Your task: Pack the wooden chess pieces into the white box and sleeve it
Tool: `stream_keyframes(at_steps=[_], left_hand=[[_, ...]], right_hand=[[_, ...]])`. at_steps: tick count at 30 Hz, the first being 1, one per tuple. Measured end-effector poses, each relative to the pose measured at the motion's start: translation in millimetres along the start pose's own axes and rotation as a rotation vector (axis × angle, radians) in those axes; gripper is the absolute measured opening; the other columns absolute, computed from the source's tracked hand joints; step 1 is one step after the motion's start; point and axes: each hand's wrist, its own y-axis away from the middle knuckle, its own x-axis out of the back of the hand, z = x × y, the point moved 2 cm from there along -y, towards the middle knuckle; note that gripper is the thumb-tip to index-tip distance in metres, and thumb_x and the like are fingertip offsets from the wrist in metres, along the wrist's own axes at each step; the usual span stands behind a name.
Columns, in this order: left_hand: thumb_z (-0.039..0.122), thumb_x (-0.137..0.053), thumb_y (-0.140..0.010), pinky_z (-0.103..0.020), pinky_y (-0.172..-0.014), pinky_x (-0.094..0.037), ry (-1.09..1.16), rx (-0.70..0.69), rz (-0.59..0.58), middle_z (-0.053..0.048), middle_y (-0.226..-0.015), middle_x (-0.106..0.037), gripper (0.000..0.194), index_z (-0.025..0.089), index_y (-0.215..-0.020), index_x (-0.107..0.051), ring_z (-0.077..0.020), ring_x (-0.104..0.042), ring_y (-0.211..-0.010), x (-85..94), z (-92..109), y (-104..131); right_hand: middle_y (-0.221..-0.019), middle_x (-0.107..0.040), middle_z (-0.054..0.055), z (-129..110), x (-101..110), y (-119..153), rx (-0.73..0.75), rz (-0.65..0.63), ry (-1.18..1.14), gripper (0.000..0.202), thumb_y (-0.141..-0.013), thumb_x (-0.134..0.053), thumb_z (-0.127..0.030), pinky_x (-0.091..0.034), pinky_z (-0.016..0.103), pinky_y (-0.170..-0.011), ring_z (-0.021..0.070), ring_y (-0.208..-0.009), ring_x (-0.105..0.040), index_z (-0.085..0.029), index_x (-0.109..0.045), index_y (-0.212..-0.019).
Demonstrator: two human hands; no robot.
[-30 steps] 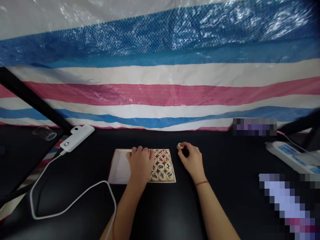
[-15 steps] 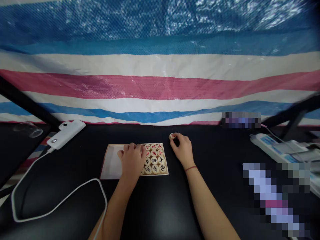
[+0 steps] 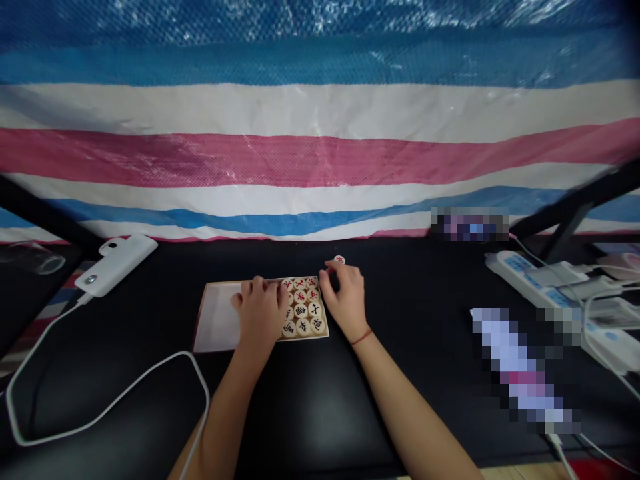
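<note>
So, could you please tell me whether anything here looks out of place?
One red-marked piece sits outside the box, by the right hand, while the other visible pieces lie in rows inside; nothing looks spilled.

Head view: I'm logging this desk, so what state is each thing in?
Box: open.
Boxed pieces: face up where visible.
Loose piece: face up, outside.
Left hand: over the box, fingers bent.
Right hand: fingers curled.
White device: cable plugged in.
Clear cup: on its side.
Power strip: plugs inserted.
</note>
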Motion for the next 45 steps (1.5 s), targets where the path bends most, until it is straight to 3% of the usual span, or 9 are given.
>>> stream_keyframes(at_steps=[3,7,17,20,23,27,30,39,45], left_hand=[[0.037,-0.044,-0.094,-0.043,-0.081,-0.034,0.003,0.0,-0.01,-0.012,-0.105,-0.064,0.034,0.021,-0.099,-0.074,-0.0302,-0.05,-0.103,-0.2,0.3,0.1],[0.037,-0.044,-0.093,-0.044,-0.081,-0.034,0.016,-0.004,0.015,-0.012,-0.104,-0.065,0.034,0.019,-0.096,-0.074,-0.03,-0.051,-0.101,-2.3,1.0,0.8],[0.034,-0.048,-0.092,-0.045,-0.083,-0.035,0.132,-0.008,0.051,-0.013,-0.109,-0.068,0.029,0.018,-0.099,-0.071,-0.0317,-0.053,-0.104,-3.1,3.1,0.4],[0.032,-0.049,-0.092,-0.045,-0.084,-0.034,0.181,-0.018,0.025,-0.011,-0.099,-0.072,0.026,0.018,-0.1,-0.069,-0.0314,-0.054,-0.104,-3.2,3.7,-0.1],[0.032,-0.052,-0.091,-0.045,-0.086,-0.034,0.234,-0.006,0.053,-0.008,-0.094,-0.074,0.022,0.02,-0.097,-0.068,-0.0303,-0.057,-0.101,-1.2,2.9,-1.3],[0.03,-0.056,-0.086,-0.042,-0.088,-0.038,0.394,-0.053,0.224,-0.007,-0.1,-0.073,0.018,0.021,-0.097,-0.067,-0.0264,-0.06,-0.098,7.9,3.8,-1.8],[0.033,-0.054,-0.086,-0.036,-0.084,-0.044,0.59,-0.139,0.268,-0.006,-0.094,-0.072,0.02,0.02,-0.096,-0.066,-0.0219,-0.063,-0.088,14.3,7.1,0.5],[0.037,-0.053,-0.086,-0.031,-0.076,-0.051,0.855,-0.11,0.132,-0.004,-0.09,-0.07,0.021,0.021,-0.096,-0.062,-0.0182,-0.064,-0.082,15.1,11.0,5.6],[0.034,-0.056,-0.086,-0.034,-0.086,-0.051,0.913,-0.1,0.251,-0.007,-0.103,-0.067,0.018,0.02,-0.095,-0.062,-0.0189,-0.063,-0.094,12.3,6.4,4.3]], right_hand=[[-0.093,-0.066,0.006,-15.7,-6.2,9.0,-0.02,-0.091,-0.152,0.023,-0.095,-0.047,-0.034,-0.044,0.035,-0.08,0.0208,-0.087,-0.057,-0.019,-0.061,-0.105],[-0.092,-0.064,0.005,-18.3,-10.1,11.8,-0.081,-0.093,-0.29,0.024,-0.095,-0.046,-0.036,-0.048,0.032,-0.076,0.0181,-0.08,-0.059,-0.02,-0.061,-0.103],[-0.09,-0.065,0.004,-14.5,-10.9,9.8,-0.126,-0.07,-0.361,0.022,-0.094,-0.048,-0.035,-0.049,0.029,-0.072,0.0157,-0.074,-0.059,-0.019,-0.062,-0.1],[-0.088,-0.065,0.004,-14.8,-10.3,9.6,-0.134,-0.066,-0.37,0.022,-0.094,-0.047,-0.034,-0.049,0.029,-0.07,0.0157,-0.073,-0.059,-0.019,-0.062,-0.098],[-0.088,-0.066,0.006,-17.3,-5.4,8.6,-0.067,-0.037,-0.317,0.022,-0.095,-0.046,-0.033,-0.05,0.032,-0.073,0.0176,-0.077,-0.06,-0.019,-0.062,-0.096],[-0.106,-0.066,0.011,-26.1,4.9,7.6,0.212,-0.013,-0.187,0.025,-0.088,-0.056,-0.035,-0.048,0.041,-0.087,0.0249,-0.102,-0.06,-0.02,-0.061,-0.107],[-0.113,-0.066,0.01,-30.8,8.4,9.3,0.348,-0.042,-0.185,0.031,-0.087,-0.059,-0.032,-0.048,0.042,-0.089,0.0252,-0.107,-0.061,-0.022,-0.057,-0.117],[-0.108,-0.069,0.007,-33.1,8.7,15.0,0.328,-0.026,-0.282,0.032,-0.09,-0.056,-0.026,-0.053,0.04,-0.086,0.0223,-0.099,-0.065,-0.027,-0.055,-0.122],[-0.104,-0.069,0.008,-26.8,14.0,7.6,0.252,0.048,-0.211,0.022,-0.088,-0.055,-0.025,-0.052,0.04,-0.085,0.0227,-0.097,-0.064,-0.025,-0.059,-0.11]])
